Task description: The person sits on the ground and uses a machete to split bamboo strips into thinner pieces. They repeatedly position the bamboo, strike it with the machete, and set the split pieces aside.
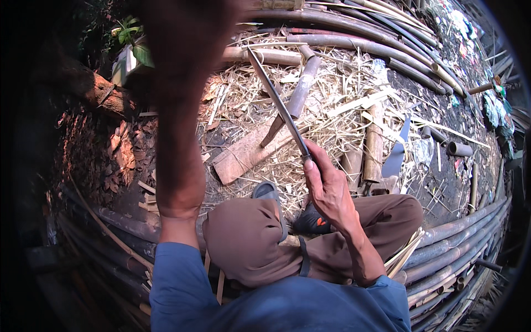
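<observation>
Right hand [327, 185] clamped on the blade [279, 105] at frame centre, tip slanting upper left over the shavings [332, 105], left hand [185, 33] raised blurred, grip unreadable; seemingly mid-splitting, needing a steady, aimed stroke.

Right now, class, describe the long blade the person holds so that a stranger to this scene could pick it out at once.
Start at the person's bent knees in brown trousers, above the straw-littered ground. The right hand rises from there, gripping a long blade that slants up and to the left. Unlike the round bamboo poles lying behind it, it is flat, thin, grey and raised off the ground.
</observation>
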`<state>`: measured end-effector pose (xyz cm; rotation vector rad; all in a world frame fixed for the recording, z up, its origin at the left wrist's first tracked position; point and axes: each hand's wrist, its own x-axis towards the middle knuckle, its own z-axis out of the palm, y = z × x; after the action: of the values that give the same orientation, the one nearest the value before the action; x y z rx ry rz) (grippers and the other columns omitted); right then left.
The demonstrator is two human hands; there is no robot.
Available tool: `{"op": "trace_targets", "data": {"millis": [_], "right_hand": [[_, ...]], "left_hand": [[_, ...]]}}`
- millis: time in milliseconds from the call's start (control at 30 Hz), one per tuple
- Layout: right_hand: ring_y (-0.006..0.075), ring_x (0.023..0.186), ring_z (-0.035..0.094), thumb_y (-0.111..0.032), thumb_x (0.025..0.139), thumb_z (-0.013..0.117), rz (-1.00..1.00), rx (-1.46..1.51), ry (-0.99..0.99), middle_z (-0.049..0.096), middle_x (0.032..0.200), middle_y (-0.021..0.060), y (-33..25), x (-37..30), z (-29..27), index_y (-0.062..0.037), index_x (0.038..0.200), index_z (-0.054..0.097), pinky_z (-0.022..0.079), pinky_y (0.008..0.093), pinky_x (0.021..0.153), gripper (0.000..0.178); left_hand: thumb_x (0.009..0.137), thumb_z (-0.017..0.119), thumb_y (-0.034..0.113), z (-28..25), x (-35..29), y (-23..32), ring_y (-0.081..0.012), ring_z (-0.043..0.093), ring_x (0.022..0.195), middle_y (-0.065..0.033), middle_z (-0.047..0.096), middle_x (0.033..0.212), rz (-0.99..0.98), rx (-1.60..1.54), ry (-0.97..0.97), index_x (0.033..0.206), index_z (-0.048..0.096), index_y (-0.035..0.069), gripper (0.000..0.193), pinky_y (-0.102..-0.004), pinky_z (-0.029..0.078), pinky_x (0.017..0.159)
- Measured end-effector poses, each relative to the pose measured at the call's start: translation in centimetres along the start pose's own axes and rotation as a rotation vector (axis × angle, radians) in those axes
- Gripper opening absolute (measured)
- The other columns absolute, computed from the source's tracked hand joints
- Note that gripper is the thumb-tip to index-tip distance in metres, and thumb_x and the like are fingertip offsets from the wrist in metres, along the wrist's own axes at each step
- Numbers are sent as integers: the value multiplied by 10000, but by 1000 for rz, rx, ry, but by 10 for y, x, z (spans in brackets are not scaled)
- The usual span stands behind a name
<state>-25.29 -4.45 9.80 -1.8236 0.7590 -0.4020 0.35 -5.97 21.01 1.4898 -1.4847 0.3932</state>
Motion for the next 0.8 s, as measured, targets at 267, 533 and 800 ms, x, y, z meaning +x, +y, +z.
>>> {"op": "trace_targets", "data": {"millis": [267,533,800], "right_hand": [[226,633,572,-223,1029,457,-63,30,0,549,676,140,10,10,7,-117,1390,476,460,343,641,376],[153,611,494,-223,1025,479,-20,58,-27,497,672,87,22,4,20,-100,1382,489,444,307,611,378],[334,894,678,-315,1001,496,-89,120,17,679,994,235,50,32,15,-115,1373,482,503,408,809,423]], "left_hand": [[953,582,345,73,-41,-39,-285,685,715,-102,691,766,11,89,-369,894,729,92,299,-430,552,667],[897,625,500,70,-42,-19,-270,711,820,-128,728,900,-325,435,-700,981,750,137,393,-437,571,730],[983,520,466,81,-97,-46,-254,677,925,-141,698,973,-157,-272,-66,1012,676,30,464,-394,552,779]]}}
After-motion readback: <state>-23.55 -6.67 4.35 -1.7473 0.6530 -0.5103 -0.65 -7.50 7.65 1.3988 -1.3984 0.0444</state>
